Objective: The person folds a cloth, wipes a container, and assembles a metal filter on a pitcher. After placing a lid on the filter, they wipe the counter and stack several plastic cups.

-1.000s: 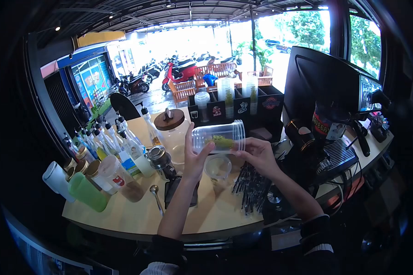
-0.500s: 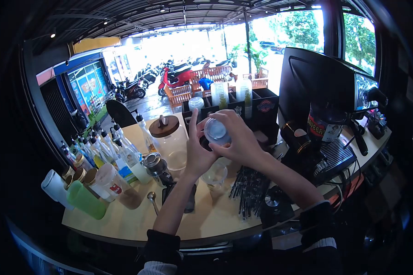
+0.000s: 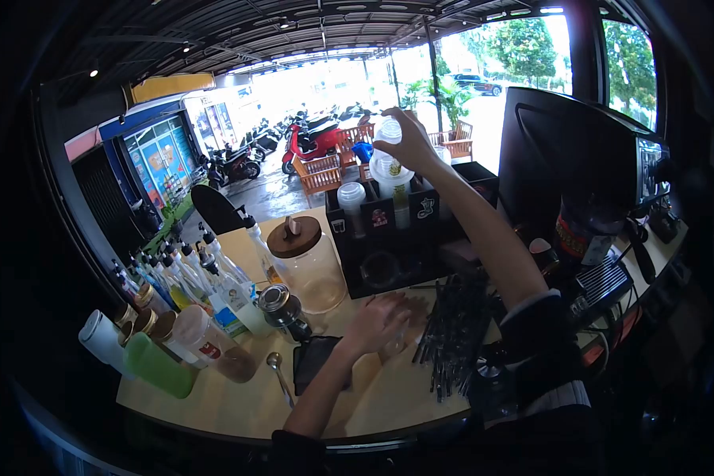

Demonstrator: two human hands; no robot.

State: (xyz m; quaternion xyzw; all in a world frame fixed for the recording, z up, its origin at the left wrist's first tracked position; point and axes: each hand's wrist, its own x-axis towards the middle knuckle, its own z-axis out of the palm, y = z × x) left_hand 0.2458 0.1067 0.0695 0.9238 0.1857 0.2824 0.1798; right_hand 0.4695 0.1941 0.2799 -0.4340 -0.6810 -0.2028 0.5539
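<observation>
My right hand (image 3: 411, 144) is raised above the black cup holder (image 3: 420, 238), thumb and fingers curved around a clear plastic cup (image 3: 388, 133). This cup stands upside down over a stack of clear cups (image 3: 396, 190) in the holder and overlaps it. Low over the counter, my left hand (image 3: 377, 324) has its fingers stretched out, back of the hand up. Partly covered by it is another clear plastic cup (image 3: 394, 343) on the counter, right at the fingers.
A jar with a wooden lid (image 3: 305, 270), a metal jigger (image 3: 278, 305) and pump bottles (image 3: 230, 293) stand to the left. A long spoon (image 3: 279, 377) lies near a dark cloth (image 3: 317, 361). Wrapped black straws (image 3: 451, 341) and an espresso machine (image 3: 579, 174) are at the right.
My hands have parted. The right carried the clear cup forward and up to the stack in the holder; the left let go of it and dropped to the cup on the counter.
</observation>
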